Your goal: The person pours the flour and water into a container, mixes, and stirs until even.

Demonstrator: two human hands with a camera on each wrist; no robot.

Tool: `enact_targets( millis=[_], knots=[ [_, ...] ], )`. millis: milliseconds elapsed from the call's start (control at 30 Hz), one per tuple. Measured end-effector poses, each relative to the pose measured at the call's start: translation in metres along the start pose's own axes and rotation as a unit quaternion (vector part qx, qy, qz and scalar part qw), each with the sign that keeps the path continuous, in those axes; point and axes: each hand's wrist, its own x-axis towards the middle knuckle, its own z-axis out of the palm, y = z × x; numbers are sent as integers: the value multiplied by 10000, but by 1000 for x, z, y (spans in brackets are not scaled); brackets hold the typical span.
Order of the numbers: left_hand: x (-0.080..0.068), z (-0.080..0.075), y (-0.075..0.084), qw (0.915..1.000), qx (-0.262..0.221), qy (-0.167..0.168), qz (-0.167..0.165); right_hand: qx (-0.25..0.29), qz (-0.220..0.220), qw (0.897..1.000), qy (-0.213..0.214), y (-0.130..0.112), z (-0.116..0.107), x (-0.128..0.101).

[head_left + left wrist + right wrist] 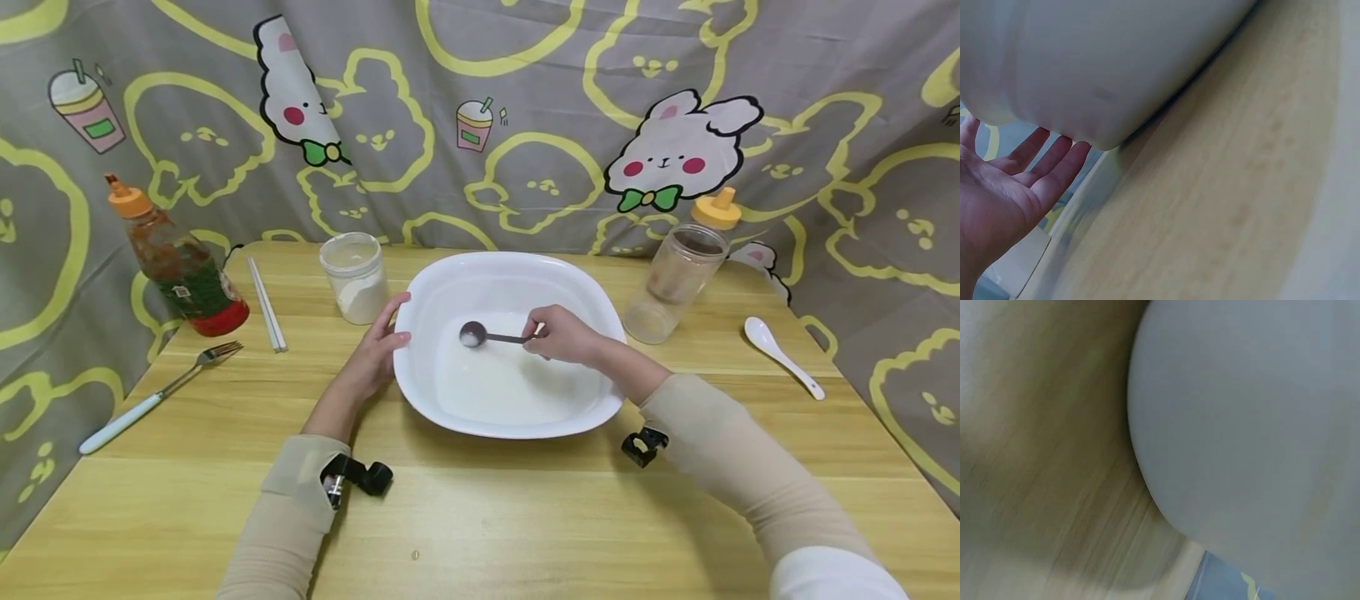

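The left hand [372, 357] lay flat-fingered against the near-left rim of the white bowl [450, 400], apparently steadying it, while the right hand [564, 334] pinched a small metal spoon [474, 334] (holding white powder) over the bowl's middle.

Home dining setup: wooden table [525, 517], cartoon curtain [525, 108] backdrop, sauce bottle [176, 262], fork [157, 392].

Both arms wear snug beige knit sleeves [720, 442] reaching the wrists, leaving the hands bare. A small black clip-on camera mount [358, 478] with a silvery lens sits under the left wrist; a similar black mount [643, 445] hangs beneath the right wrist. White cloth shows at the right upper arm.
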Motion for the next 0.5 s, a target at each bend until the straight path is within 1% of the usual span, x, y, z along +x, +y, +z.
enact_targets(
  millis=[133,300,400,500],
  knots=[
    [0,0,0,10000,-2,13,-11,202,-100,9992,-317,-3,5,-1],
    [0,0,0,10000,-88,5,-5,390,-247,9949,-892,-6,5,-10],
    [0,0,0,10000,-82,16,2,421,-280,9916,-1193,-6,1,-16],
    [0,0,1,10000,-27,34,-16,322,-185,9904,-1331,-5,-8,-23]
  ],
)
